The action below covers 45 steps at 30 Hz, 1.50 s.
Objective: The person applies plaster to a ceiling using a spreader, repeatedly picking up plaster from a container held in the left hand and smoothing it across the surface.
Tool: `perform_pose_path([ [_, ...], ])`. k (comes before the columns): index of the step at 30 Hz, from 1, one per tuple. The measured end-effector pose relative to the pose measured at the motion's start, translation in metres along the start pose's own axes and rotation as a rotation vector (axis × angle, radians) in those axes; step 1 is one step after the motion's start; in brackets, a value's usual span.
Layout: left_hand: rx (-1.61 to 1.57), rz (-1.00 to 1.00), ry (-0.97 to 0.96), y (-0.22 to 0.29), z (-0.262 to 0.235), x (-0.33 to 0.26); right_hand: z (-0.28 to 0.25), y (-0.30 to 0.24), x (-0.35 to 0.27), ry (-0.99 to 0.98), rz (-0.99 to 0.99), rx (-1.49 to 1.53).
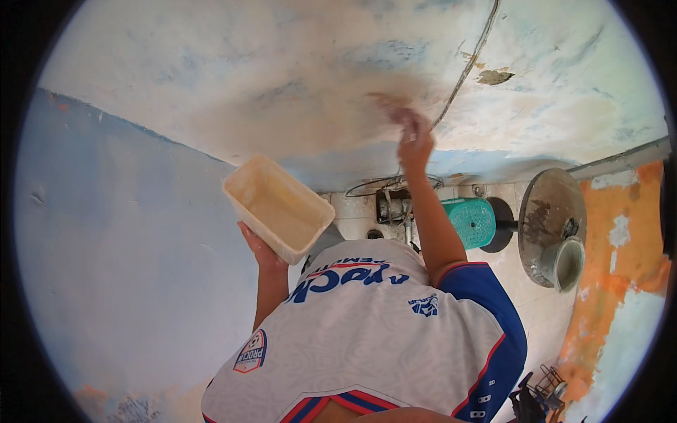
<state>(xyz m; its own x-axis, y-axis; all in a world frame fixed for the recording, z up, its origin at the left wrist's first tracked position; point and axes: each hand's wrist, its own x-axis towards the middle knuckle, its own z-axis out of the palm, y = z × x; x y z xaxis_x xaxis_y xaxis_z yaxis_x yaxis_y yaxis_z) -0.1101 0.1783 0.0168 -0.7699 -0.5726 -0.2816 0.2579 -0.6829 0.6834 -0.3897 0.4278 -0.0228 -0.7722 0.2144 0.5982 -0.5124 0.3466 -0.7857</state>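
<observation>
My left hand [262, 248] grips a cream rectangular plastic tub [236, 201] by its side and underneath. The tub is tilted, and pale residue coats its inner walls. Up at the patchy white wall [317, 42], my right hand [415, 137] is raised with its fingers closed. A thin brownish shape [386, 104] reaches from that hand toward the wall. Motion smears it, so I cannot make out what it is or whether it touches the surface.
A cable [469, 67] runs down the wall near my right hand. Below stand a pump-like machine [392, 206], a green plastic stool [471, 222] and a round table [546, 211] with a grey bucket [566, 264] on it. A blue wall [127, 233] rises at left, an orange one [613, 233] at right.
</observation>
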Motion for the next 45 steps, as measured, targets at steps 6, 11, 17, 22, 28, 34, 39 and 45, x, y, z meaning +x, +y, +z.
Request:
perform_pose_path([
  [6,-0.033,0.052,0.050,-0.007,0.004,-0.017,-0.027,-0.037,0.032,0.071,-0.082,0.242],
  [11,-0.070,0.061,0.056,-0.016,0.003,-0.027,0.004,-0.014,0.003,-0.165,-0.188,-0.118],
  [17,-0.071,0.069,0.151,-0.025,-0.010,-0.046,-0.047,-0.037,0.045,0.266,0.092,0.358],
  [22,-0.043,0.052,0.127,-0.026,-0.007,-0.045,0.012,-0.050,-0.008,-0.288,-0.234,0.095],
  [28,-0.046,0.096,0.242,-0.029,0.001,-0.044,-0.018,-0.049,0.052,0.089,-0.142,-0.014],
  [34,-0.124,0.087,0.144,-0.035,-0.031,-0.040,-0.033,-0.072,0.031,-0.218,-0.142,0.175],
  [39,-0.123,0.059,0.244,-0.032,-0.014,-0.044,-0.013,-0.021,0.012,-0.115,-0.115,-0.033],
  [45,-0.125,0.064,0.172,-0.038,-0.023,-0.040,-0.057,-0.060,0.041,-0.144,0.032,0.327],
])
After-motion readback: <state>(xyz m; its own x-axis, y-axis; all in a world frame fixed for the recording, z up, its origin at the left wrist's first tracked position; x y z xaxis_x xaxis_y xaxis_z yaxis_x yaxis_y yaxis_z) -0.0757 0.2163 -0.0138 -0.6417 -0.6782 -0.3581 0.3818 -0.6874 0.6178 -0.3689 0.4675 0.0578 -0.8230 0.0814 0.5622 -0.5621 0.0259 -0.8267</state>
